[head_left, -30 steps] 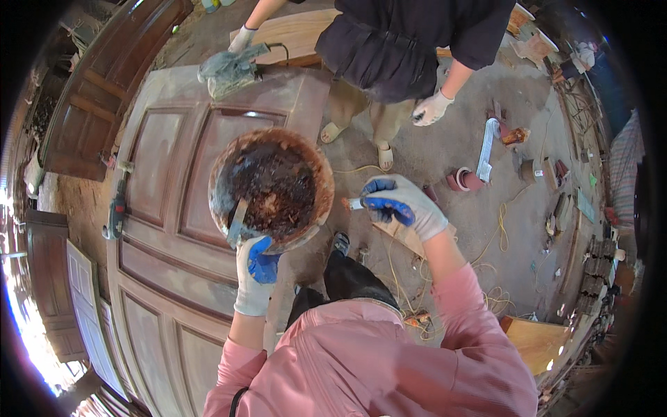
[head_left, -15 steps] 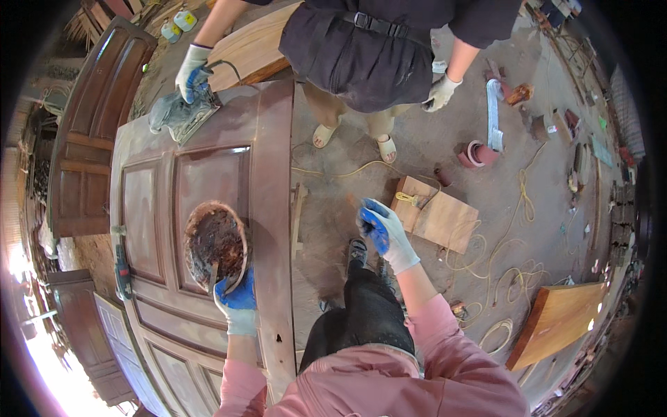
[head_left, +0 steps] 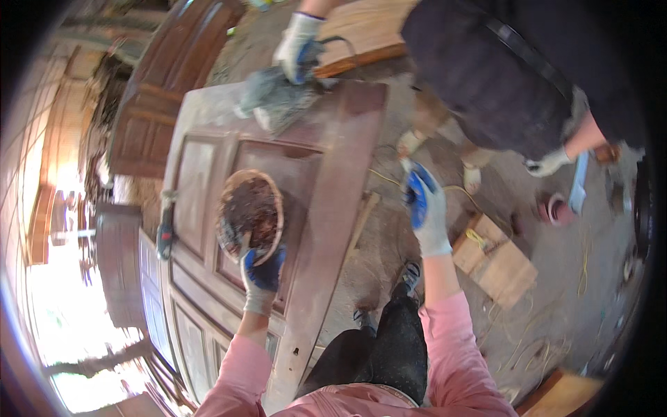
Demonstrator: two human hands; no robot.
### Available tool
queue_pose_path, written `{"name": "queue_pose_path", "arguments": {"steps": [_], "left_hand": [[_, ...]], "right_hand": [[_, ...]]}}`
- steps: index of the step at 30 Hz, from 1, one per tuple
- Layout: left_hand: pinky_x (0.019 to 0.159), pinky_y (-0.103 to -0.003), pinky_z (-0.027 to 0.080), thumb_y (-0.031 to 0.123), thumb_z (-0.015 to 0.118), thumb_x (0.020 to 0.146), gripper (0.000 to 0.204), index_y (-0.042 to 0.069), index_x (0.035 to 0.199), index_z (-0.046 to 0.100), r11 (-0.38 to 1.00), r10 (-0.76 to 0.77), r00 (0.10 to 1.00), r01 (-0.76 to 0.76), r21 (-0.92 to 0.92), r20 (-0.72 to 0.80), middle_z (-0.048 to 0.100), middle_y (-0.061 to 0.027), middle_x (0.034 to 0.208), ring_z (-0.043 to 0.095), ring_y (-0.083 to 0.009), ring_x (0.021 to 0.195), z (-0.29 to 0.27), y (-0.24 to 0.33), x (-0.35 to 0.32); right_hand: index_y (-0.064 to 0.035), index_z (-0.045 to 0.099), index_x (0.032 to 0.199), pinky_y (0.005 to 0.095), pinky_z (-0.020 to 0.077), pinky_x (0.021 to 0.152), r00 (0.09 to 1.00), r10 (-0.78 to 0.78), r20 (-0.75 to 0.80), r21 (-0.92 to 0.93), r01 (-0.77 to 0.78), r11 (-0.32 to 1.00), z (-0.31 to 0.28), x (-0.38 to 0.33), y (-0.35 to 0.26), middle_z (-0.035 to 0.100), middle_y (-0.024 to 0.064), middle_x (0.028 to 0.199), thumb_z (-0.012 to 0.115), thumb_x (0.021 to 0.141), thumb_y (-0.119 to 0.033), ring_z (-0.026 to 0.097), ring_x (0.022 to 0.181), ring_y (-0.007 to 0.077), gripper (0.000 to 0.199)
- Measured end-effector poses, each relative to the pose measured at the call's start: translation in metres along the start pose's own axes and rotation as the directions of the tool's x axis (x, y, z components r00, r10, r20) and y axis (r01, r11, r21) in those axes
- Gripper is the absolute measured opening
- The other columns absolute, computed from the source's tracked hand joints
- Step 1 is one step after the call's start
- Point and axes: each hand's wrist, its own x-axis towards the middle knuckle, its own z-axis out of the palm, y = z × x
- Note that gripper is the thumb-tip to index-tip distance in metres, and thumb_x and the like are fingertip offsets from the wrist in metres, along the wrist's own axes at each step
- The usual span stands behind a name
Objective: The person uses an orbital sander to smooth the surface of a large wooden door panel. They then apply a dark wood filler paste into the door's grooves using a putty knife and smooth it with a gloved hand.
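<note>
Fingers (head_left: 266, 258) of my left hand (head_left: 262, 274) curl over the near rim of a round bowl (head_left: 251, 214), gripping it; the glove is blue at the palm and pale at the cuff, and the pink sleeve (head_left: 233, 375) runs up from the lower edge with the forearm nearly straight. The bowl sits on the reddish wooden door (head_left: 326, 208) that lies flat under me, over one of its sunken panels, and is full of a dark brown crumbly mass. My right hand (head_left: 425, 208) hangs in the air well apart from the bowl, past the door's right edge and above the dusty floor; its fingers are spread loosely and hold nothing, palm turned leftward, arm stretched forward. Just right of it a flat wooden box (head_left: 497, 260) lies on the ground. On the door's left edge rests a dark tool (head_left: 165, 233). Farther off, at the door's far end, another person's gloved hand (head_left: 297, 45) presses a grey rag (head_left: 274, 97) on the wood; their second gloved hand (head_left: 549, 163) hangs by their side.
</note>
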Motion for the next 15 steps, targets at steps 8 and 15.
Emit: {"name": "queue_pose_path", "arguments": {"steps": [8, 15], "left_hand": [[0.1, -0.055, 0.056, 0.05, 0.063, 0.097, 0.078, 0.01, 0.157, 0.034, 0.998, 0.038, 0.998, -0.04, -0.045, -0.046, 0.051, -0.0186, 0.149, 0.059, -0.0402, 0.127, -0.023, -0.026, 0.005], [0.105, -0.055, 0.053, 0.049, 0.063, 0.1, 0.077, 0.009, 0.158, 0.032, 0.982, -0.01, 0.996, -0.006, -0.187, -0.084, 0.05, -0.0142, 0.151, 0.057, -0.0361, 0.13, -0.033, -0.037, 0.01]], "right_hand": [[-0.0014, 0.062, 0.121, 0.0245, 0.0429, 0.058, 0.977, 0.209, 0.052, 0.017, -0.21, 0.978, -0.009, -0.078, 0.003, 0.057, 0.0004, 0.079, 0.061, 0.102, -0.017, 0.052, 0.063, 0.0102, 0.025], [-0.0041, 0.064, 0.123, 0.027, 0.0488, 0.062, 0.937, 0.35, -0.007, 0.063, -0.349, 0.935, -0.012, -0.113, -0.006, 0.065, 0.0047, 0.085, 0.066, 0.098, -0.011, 0.059, 0.068, 0.0137, 0.026]]}}
